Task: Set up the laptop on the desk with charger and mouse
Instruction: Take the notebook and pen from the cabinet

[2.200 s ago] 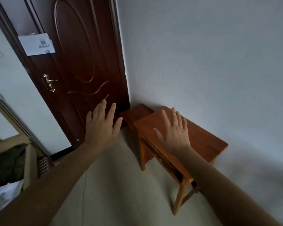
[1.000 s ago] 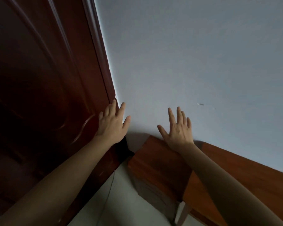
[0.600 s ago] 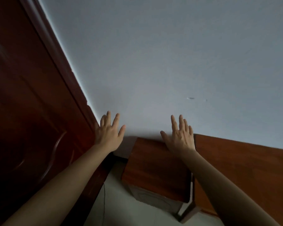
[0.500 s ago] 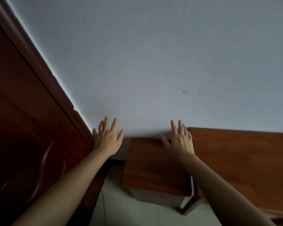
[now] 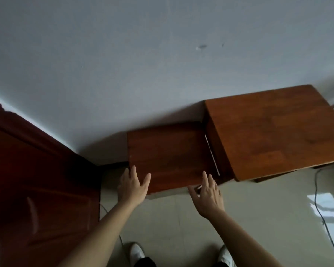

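A wooden tabletop (image 5: 274, 132) stands far right against the wall, a lower stand (image 5: 168, 153) just left of it; laptop, charger and mouse are out of view. The left hand (image 5: 132, 187) and right hand (image 5: 208, 193), spread and holding nothing, are at the stand's near edge; best fetch the laptop first, two-handed.

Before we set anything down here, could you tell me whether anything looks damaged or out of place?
Only minor things: the wall carries a dark scuff above the desk, and a thin cable trails loose over the floor by its right end. The low cabinet, where the left hand and right hand reach, looks undamaged.
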The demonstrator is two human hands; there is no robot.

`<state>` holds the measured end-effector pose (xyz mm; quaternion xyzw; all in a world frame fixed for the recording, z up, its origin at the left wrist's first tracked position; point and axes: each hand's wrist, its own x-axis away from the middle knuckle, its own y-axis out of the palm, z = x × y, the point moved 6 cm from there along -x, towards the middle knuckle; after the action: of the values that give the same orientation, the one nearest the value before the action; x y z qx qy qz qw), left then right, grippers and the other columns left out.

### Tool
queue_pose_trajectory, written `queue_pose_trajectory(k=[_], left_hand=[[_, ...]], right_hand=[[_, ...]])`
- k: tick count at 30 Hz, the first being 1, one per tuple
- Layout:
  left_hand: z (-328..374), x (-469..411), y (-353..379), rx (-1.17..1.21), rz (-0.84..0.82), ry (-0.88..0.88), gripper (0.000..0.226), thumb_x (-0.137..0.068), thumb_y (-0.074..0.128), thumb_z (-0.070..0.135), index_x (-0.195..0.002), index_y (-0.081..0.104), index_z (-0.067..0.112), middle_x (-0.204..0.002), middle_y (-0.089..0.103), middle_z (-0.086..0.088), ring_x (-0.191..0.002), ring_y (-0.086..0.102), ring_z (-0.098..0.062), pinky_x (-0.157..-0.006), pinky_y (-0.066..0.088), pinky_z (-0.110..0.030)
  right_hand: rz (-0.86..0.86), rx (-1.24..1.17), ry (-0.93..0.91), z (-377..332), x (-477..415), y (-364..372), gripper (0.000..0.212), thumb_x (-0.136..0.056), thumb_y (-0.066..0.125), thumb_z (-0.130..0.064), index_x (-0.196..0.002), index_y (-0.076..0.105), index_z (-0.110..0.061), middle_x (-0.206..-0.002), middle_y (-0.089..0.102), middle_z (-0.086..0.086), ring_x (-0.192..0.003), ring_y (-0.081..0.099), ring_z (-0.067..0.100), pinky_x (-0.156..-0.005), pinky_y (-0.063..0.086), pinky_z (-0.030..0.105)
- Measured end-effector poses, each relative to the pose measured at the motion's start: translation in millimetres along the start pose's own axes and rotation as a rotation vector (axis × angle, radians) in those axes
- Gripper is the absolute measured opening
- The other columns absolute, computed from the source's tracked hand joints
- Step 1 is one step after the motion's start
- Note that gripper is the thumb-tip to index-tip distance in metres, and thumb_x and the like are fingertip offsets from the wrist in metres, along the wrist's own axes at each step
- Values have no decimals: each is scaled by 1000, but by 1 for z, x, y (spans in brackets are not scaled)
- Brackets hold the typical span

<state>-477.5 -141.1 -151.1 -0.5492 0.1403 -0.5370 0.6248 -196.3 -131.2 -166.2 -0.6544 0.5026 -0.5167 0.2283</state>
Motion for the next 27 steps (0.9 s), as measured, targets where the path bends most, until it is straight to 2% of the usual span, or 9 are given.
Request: queue_pose_trajectory(k=[2,7,12,15,17,19,23,25,27], left_hand=[[-17,-3,35,56,-11,-7,82,-93,35,68,-156,18,18,-163,16,-9,-149,14,-27,-118,25,-49],[-57,-18,107,322,186,-172,105,-79,46,71,-155,12,8,-161,16,-17,-147,18,-32,-117,24,-47],[-84,-38,186,304,343,-199,107,-81,79,28,-153,6,-2,-157,12,-26,-144,17,-41,-117,18,-47],[-111,-50,217,587,488,-374,108,-81,78,19,-154,-1,4,-159,5,-21,-143,23,-29,-106,24,-26],[-129,-63,246,811,436,-524,97,-88,70,15,-155,0,10,-161,12,-15,-141,31,-22,-102,31,-23],[-143,-68,274,859,369,-562,76,-92,60,7,-154,17,13,-158,29,-9,-139,39,-22,-102,36,-26],[-142,-74,279,769,410,-416,49,-87,56,0,-134,43,3,-137,48,-21,-126,47,-33,-102,40,-39],[-137,-79,276,749,460,-349,40,-84,57,0,-123,48,0,-125,54,-23,-117,51,-36,-93,41,-36],[-127,-82,274,783,491,-321,43,-84,57,-2,-126,49,4,-126,57,-18,-117,55,-29,-94,44,-33]], right_hand=[[-51,-29,36,20,-9,36,91,-93,33,-74,-160,5,-20,-167,13,8,-151,20,27,-119,27,44],[-83,-170,93,65,-60,105,88,-93,38,-71,-159,7,-22,-165,18,5,-147,28,27,-113,34,43],[-12,-361,205,118,-104,161,86,-92,61,-32,-159,9,-15,-157,30,15,-140,35,37,-109,35,45],[81,-502,244,134,-123,178,91,-87,65,-17,-159,10,-12,-156,31,16,-140,35,37,-110,32,42],[141,-579,246,140,-136,186,90,-87,62,-14,-159,9,-11,-159,28,15,-143,32,33,-110,30,35],[165,-650,221,146,-147,198,88,-83,53,-18,-159,10,-9,-161,25,13,-145,27,27,-105,24,22],[202,-764,185,148,-155,203,95,-67,40,-18,-158,13,-8,-160,29,11,-142,31,22,-101,21,14],[239,-796,164,149,-159,203,95,-66,44,-15,-156,16,-6,-157,31,11,-142,32,23,-104,22,16],[275,-807,157,151,-168,201,83,-70,50,-5,-149,26,-2,-144,40,8,-138,37,27,-102,23,16]])
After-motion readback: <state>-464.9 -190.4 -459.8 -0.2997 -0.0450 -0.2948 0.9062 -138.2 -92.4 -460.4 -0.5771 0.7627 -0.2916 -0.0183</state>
